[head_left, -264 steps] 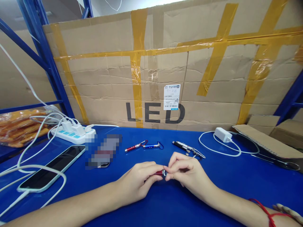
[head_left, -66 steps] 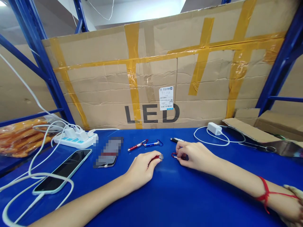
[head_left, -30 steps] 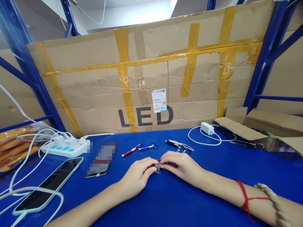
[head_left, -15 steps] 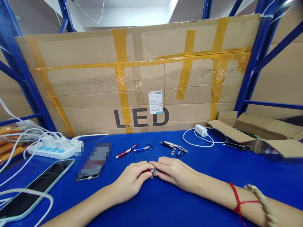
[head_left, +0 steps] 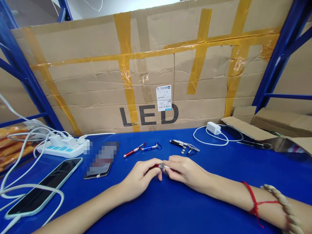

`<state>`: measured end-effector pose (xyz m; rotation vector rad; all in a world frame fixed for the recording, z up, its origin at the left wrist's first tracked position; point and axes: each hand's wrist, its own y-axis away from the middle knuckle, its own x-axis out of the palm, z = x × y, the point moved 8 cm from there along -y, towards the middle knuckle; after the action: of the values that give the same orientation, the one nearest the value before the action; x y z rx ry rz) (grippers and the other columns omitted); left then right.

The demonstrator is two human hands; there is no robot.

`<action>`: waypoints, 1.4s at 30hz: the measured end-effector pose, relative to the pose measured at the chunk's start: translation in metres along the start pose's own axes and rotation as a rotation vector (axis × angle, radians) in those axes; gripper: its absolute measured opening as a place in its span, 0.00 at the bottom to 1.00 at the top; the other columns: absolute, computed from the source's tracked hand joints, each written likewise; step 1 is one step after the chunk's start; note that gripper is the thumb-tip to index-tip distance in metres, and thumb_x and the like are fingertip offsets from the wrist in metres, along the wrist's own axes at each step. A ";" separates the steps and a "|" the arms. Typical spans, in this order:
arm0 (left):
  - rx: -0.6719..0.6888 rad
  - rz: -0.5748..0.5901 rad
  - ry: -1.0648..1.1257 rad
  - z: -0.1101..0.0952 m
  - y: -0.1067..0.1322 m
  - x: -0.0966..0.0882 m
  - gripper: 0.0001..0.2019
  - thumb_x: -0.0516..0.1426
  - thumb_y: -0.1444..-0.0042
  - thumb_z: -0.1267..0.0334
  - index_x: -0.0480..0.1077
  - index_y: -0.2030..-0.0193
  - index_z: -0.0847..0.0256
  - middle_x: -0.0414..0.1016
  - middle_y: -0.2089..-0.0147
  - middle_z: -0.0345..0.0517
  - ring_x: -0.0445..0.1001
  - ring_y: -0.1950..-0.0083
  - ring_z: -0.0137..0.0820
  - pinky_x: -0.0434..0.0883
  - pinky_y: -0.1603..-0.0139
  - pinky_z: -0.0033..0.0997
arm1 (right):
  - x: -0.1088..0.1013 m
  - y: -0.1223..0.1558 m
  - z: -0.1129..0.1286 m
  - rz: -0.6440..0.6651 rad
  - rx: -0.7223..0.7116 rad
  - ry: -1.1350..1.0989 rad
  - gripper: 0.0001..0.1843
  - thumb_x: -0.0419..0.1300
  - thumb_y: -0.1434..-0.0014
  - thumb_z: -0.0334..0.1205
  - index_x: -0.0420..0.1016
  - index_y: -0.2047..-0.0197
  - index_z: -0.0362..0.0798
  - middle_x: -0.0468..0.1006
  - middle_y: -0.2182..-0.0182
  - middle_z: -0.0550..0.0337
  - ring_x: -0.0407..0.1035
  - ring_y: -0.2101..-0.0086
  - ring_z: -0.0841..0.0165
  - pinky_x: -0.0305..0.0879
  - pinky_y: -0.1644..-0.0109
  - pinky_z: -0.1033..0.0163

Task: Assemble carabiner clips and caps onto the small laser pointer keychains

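My left hand (head_left: 141,178) is closed around a red keychain penlight (head_left: 155,166), most of it covered by the fingers. Its metal end (head_left: 161,166) points toward my right hand (head_left: 188,170), whose thumb and fingers pinch a thin silvery piece (head_left: 167,167) at that end. The exact shape of this piece is mostly hidden. Beyond my hands lie a red penlight (head_left: 131,152) and a blue penlight (head_left: 149,148), each with a small carabiner. Farther right are a black penlight (head_left: 175,143), a silvery one beside it, a dark carabiner (head_left: 191,152) and several button cells (head_left: 183,150).
Left on the blue table (head_left: 156,208) are a phone (head_left: 44,190), a second phone (head_left: 102,167) partly blurred out, and a white power strip (head_left: 65,151) with looping cables. A charger (head_left: 213,128), scissors (head_left: 264,146) and an open carton (head_left: 275,139) stand right. Cardboard (head_left: 97,87) walls the back.
The view has shifted, so the table things sit slightly farther right and higher. My right fingertips have drawn a little away from the left ones, and more of the silvery piece shows.
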<state>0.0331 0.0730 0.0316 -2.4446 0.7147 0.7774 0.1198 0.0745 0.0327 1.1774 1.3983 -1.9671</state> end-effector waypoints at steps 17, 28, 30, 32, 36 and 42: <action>-0.005 -0.035 -0.097 0.007 0.001 -0.001 0.11 0.44 0.37 0.66 0.66 0.62 0.62 0.65 0.74 0.36 0.65 0.72 0.24 0.61 0.67 0.21 | -0.041 0.011 -0.004 -0.383 0.018 -0.171 0.08 0.62 0.46 0.40 0.78 0.63 0.48 0.73 0.69 0.59 0.69 0.70 0.73 0.67 0.65 0.69; 0.037 0.006 -0.232 0.004 0.008 0.002 0.11 0.44 0.37 0.65 0.67 0.59 0.59 0.69 0.70 0.38 0.67 0.69 0.26 0.62 0.67 0.21 | -0.039 -0.002 0.004 -0.317 0.091 -0.226 0.03 0.65 0.50 0.36 0.80 0.71 0.47 0.75 0.77 0.60 0.67 0.79 0.75 0.64 0.78 0.72; 0.040 0.012 -0.285 0.002 0.011 0.003 0.10 0.44 0.37 0.65 0.66 0.58 0.59 0.70 0.68 0.38 0.69 0.68 0.27 0.62 0.67 0.22 | -0.036 -0.005 0.004 -0.274 0.151 -0.252 0.04 0.65 0.50 0.38 0.79 0.73 0.47 0.75 0.78 0.59 0.67 0.79 0.74 0.63 0.80 0.71; 0.037 0.020 -0.342 0.000 0.014 0.003 0.09 0.44 0.37 0.65 0.63 0.57 0.58 0.71 0.67 0.39 0.70 0.68 0.29 0.62 0.69 0.24 | -0.033 -0.007 0.006 -0.244 0.193 -0.265 0.08 0.64 0.49 0.41 0.78 0.75 0.46 0.74 0.79 0.58 0.68 0.78 0.73 0.63 0.80 0.71; 0.029 0.003 -0.373 -0.002 0.020 0.002 0.06 0.44 0.37 0.64 0.59 0.56 0.58 0.73 0.65 0.39 0.73 0.68 0.32 0.63 0.70 0.25 | -0.030 -0.009 0.011 -0.197 0.198 -0.237 0.13 0.62 0.47 0.43 0.76 0.78 0.45 0.71 0.79 0.58 0.65 0.79 0.73 0.62 0.81 0.71; 0.122 0.020 -0.451 -0.004 0.022 0.011 0.03 0.44 0.37 0.67 0.56 0.59 0.59 0.74 0.58 0.45 0.76 0.60 0.37 0.67 0.65 0.29 | -0.032 -0.005 0.027 -0.169 -0.001 -0.135 0.10 0.57 0.43 0.32 0.74 0.76 0.44 0.70 0.78 0.59 0.64 0.80 0.77 0.58 0.79 0.72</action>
<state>0.0294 0.0507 0.0220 -2.0496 0.5896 1.2012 0.1226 0.0478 0.0659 0.9333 1.4695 -2.1165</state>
